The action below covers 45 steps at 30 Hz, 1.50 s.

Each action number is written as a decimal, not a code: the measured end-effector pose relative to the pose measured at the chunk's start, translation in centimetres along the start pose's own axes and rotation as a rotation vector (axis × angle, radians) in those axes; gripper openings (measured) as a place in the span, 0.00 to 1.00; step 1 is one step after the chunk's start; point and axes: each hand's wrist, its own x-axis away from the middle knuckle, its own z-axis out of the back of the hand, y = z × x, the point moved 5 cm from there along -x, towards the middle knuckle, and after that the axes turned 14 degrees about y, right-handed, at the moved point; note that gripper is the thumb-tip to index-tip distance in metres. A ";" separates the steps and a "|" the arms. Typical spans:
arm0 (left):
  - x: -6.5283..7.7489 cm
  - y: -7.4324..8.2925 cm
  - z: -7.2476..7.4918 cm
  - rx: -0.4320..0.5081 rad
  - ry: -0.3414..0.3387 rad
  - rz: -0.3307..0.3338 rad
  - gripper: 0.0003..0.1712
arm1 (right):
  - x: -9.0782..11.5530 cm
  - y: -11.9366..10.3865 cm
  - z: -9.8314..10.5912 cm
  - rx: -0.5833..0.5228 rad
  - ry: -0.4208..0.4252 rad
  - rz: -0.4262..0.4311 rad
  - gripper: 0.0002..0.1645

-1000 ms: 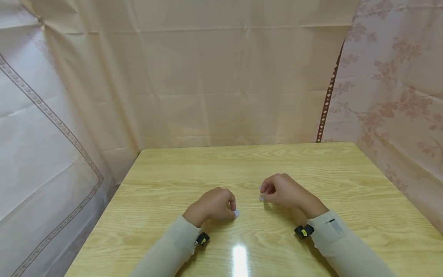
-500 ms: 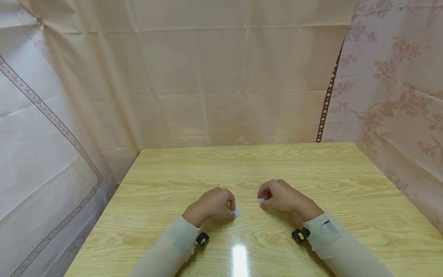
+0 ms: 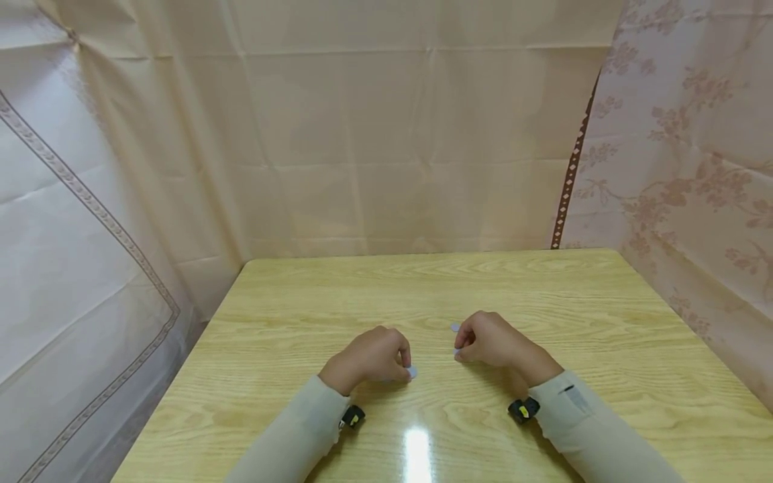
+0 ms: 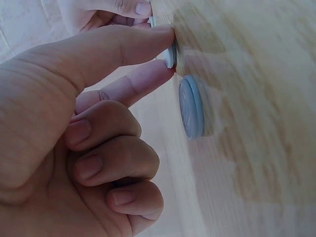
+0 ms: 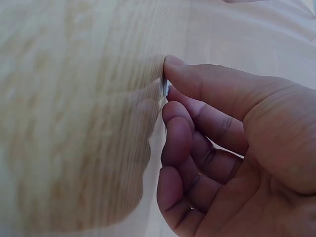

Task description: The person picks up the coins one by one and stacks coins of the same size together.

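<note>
My left hand (image 3: pixel 377 355) pinches a small pale blue-grey disc (image 3: pixel 413 371) by its edges, thumb and index finger down at the tabletop. Its other fingers are curled in. Below that pinch, the left wrist view shows a second round disc (image 4: pixel 191 106) with a raised rim and a faintly marked face lying on the wood. Across a short gap, my right hand (image 3: pixel 492 339) holds another such disc (image 3: pixel 457 351) between thumb and index finger, close against the table. Most of this disc is hidden by the fingertips. Just beyond them lies one more flat disc (image 3: pixel 455 327).
Both hands work over a light wood-grain table (image 3: pixel 314 295). A beige curtain (image 3: pixel 386 147) hangs behind its far edge, with patterned cloth (image 3: pixel 694 168) on the right and white cloth (image 3: pixel 72 255) on the left. Black wrist cameras sit at both cuffs.
My right hand has come a little nearer to me with its fingers at the disc, then shifted slightly right. The disc beyond it now shows fully. My left hand has stayed still.
</note>
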 end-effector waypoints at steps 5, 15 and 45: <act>0.0 0.1 0.1 0.001 0.000 -0.001 0.10 | 0.0 -0.2 -0.1 0.013 0.001 0.000 0.08; 0.1 0.2 0.1 0.005 0.001 0.006 0.10 | 0.2 -0.9 0.0 0.112 0.019 0.090 0.11; 0.1 -0.1 0.0 0.044 -0.003 0.027 0.10 | 0.1 -0.8 -0.1 0.119 0.025 0.105 0.11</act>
